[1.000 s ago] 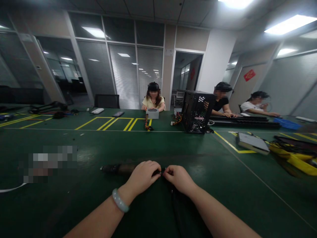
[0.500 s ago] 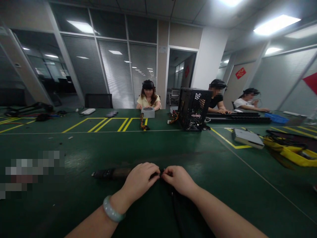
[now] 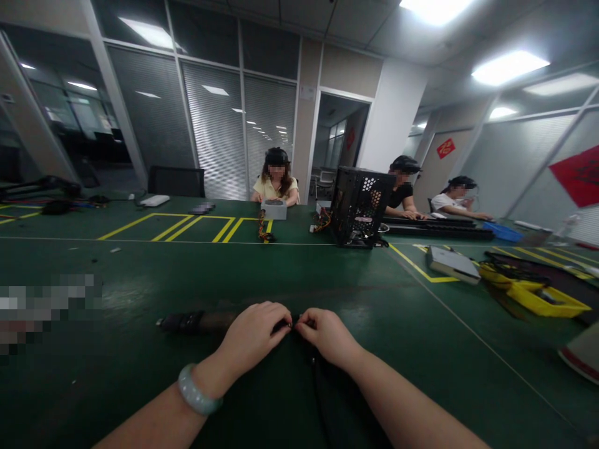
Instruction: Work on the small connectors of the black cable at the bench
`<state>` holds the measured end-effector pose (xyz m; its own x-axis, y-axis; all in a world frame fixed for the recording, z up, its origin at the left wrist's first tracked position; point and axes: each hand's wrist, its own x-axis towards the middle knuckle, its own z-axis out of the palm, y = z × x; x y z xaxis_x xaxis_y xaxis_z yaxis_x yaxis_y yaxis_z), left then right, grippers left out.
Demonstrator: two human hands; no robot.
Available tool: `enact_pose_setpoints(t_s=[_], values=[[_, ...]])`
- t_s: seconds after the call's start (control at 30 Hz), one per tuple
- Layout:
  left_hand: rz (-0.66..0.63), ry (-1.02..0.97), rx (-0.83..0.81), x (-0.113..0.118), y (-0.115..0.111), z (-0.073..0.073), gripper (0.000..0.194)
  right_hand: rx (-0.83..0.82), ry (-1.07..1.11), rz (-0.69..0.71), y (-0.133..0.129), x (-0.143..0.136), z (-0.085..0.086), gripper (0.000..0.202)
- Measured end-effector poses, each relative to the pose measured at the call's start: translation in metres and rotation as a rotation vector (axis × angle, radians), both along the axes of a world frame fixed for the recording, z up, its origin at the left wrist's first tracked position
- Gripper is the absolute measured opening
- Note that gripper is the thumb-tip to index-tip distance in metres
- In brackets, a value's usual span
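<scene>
A long, dark, rod-like thing (image 3: 194, 322) with a brown middle section and a small metal tip lies on the green tabletop, its tip toward the left. My left hand (image 3: 257, 327) rests over its right part, fingertips pinched together, with a pale green bangle on the wrist. Close beside it, my right hand (image 3: 325, 333) is also closed in a pinch. Between the fingertips shows something small and dark with a shiny bit, too small to name. Below my right hand, a black strip (image 3: 322, 399) runs down toward me, with a small shiny spot near its top.
Across the table stand a black computer case (image 3: 360, 206) and a grey power supply (image 3: 274, 209) with cables. To the right lie a silver box (image 3: 453, 265) and a yellow tray (image 3: 547, 300). Several people wearing headgear sit at the far side.
The view has shifted, so the scene sits further left and a pale round-edged object appears at the right edge. Both hands keep nearly the same pinch beside each other.
</scene>
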<state>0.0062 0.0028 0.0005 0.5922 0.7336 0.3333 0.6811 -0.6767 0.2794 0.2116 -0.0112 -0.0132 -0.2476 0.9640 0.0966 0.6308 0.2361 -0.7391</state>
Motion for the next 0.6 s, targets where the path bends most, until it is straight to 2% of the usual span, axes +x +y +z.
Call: enact_pose_setpoints(t_s=[0.23,0.6], values=[[0.001,0.001,0.015,-0.0007,0.001,-0.0015,0.01,-0.057,0.008,0.021,0.0009,0.001,0.0002,0.017],[-0.028,-0.007,0.025,-0.0001,-0.0009,0.0011,0.013,-0.044,-0.043,-0.011,-0.0032,-0.0025,0.0063,0.016]])
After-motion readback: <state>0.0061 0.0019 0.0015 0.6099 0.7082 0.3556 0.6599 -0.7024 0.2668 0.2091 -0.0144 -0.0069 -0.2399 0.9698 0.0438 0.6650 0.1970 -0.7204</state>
